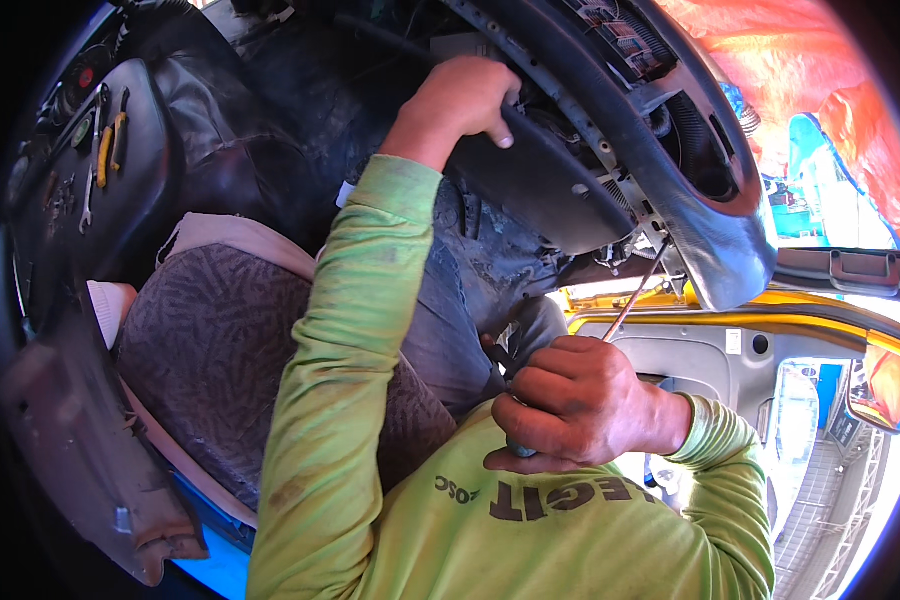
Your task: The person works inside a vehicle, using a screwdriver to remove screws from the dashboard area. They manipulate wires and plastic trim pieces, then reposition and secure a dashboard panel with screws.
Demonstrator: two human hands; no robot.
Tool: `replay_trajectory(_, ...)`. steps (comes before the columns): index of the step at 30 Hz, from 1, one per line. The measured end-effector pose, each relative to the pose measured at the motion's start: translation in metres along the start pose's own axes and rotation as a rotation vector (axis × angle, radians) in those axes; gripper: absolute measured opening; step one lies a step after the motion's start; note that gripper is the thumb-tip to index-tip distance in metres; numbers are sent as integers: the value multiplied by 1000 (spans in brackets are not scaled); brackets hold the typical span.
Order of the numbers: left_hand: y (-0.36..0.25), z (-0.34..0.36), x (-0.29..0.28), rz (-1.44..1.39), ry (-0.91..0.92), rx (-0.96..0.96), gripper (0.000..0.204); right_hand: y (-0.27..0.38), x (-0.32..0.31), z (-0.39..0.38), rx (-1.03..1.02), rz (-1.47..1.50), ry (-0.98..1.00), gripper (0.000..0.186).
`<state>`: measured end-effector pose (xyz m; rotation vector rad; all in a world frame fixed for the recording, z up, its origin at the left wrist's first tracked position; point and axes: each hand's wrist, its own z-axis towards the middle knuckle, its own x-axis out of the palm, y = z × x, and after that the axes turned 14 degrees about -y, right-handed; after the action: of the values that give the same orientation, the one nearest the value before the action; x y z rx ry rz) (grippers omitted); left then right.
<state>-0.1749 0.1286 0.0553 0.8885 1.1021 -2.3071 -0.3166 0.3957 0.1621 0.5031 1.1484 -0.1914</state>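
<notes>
Hands, left gripping panel, right clenching screwdriver

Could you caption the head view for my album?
Left hand on a dark panel, right hand gripping a thin-shafted tool angled toward the dashboard.

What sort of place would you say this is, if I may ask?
Most likely the cab of a vehicle under repair: in view are a dashboard with open gaps in it, a yellow-framed grey door, and some loose hand tools.
</notes>
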Motion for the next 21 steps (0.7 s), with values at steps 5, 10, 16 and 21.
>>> replay_trajectory(5, 7, -6, -17, 131, 166, -1, 55, 0, -4, -1, -13, 9, -39, 40)
replay_trajectory(10, 9, -41, -22, 449, 59, 245, 24, 0, -10, 0, -18, 37, 45, 36)
replay_trajectory(16, 9, -82, -18, 560, 10, 407, 15, -2, -18, 9, -41, 165, 170, 29)
replay_trajectory(21, -3, -95, 5, 708, 136, 412, 14, 2, -19, 3, 44, 295, 365, 26)
